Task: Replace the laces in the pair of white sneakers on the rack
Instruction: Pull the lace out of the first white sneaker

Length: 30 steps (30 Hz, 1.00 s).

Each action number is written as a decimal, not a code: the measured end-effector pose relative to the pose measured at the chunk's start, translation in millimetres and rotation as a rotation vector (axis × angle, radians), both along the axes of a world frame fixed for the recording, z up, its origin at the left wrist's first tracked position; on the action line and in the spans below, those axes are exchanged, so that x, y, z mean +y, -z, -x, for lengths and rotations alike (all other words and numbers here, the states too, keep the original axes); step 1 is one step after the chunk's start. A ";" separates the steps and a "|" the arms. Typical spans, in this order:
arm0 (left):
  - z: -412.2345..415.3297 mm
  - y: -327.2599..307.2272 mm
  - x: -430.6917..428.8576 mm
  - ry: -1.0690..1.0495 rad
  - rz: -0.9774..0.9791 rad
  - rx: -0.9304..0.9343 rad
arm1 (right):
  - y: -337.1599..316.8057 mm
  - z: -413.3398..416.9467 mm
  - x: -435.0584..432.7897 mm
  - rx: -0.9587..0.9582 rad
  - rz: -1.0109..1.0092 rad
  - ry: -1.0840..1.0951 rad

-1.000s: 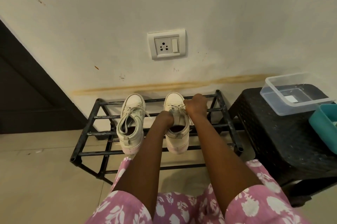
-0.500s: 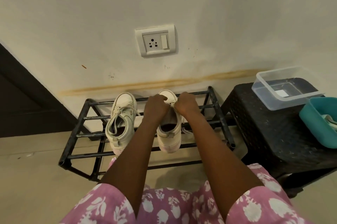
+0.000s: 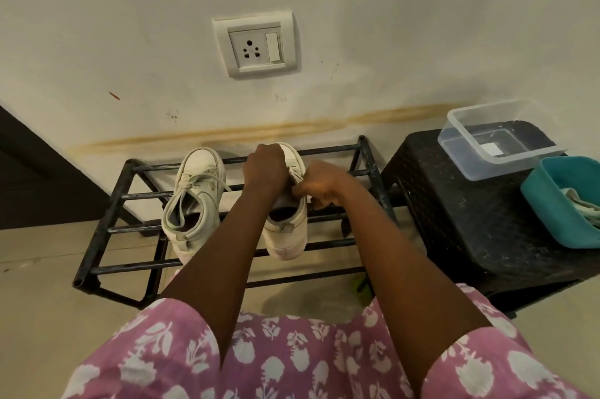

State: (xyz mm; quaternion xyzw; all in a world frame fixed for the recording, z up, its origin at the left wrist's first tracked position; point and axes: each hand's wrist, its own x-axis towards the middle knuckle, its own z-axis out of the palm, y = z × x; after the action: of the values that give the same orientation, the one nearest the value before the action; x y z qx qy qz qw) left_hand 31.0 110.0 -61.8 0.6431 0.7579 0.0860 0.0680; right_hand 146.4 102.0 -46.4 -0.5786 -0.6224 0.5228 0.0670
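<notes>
Two white sneakers stand on a black metal rack [image 3: 107, 197] against the wall. The left sneaker [image 3: 194, 200] is laced, its bow loose on top. The right sneaker [image 3: 287, 229] is under both hands. My left hand [image 3: 264, 169] rests over its toe and tongue, gripping the shoe. My right hand [image 3: 319, 185] is at the shoe's right side, fingers pinched on its lace [image 3: 296, 171] near the eyelets. Most of the lacing is hidden by the hands.
A black woven stool [image 3: 454, 220] stands right of the rack. On it sit a clear plastic box [image 3: 461, 151] and a teal tub [image 3: 545, 213] with pale laces [image 3: 581, 207] inside. A wall socket [image 3: 256, 44] is above the rack.
My left hand has moved from the shoe's collar up over its toe and tongue. My right hand has dropped from the toe to the right side of the lacing. The view came closer.
</notes>
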 end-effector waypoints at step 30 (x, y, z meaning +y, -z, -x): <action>29.7 1.4 4.5 0.234 0.023 -0.179 | 10.4 11.1 -4.7 -0.100 -0.119 0.029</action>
State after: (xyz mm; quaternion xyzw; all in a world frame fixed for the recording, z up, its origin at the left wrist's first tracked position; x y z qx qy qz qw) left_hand 1.3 114.5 -63.2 0.7158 0.6697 0.1260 0.1524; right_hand 135.3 97.4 -56.8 -0.6079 -0.6464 0.4546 0.0776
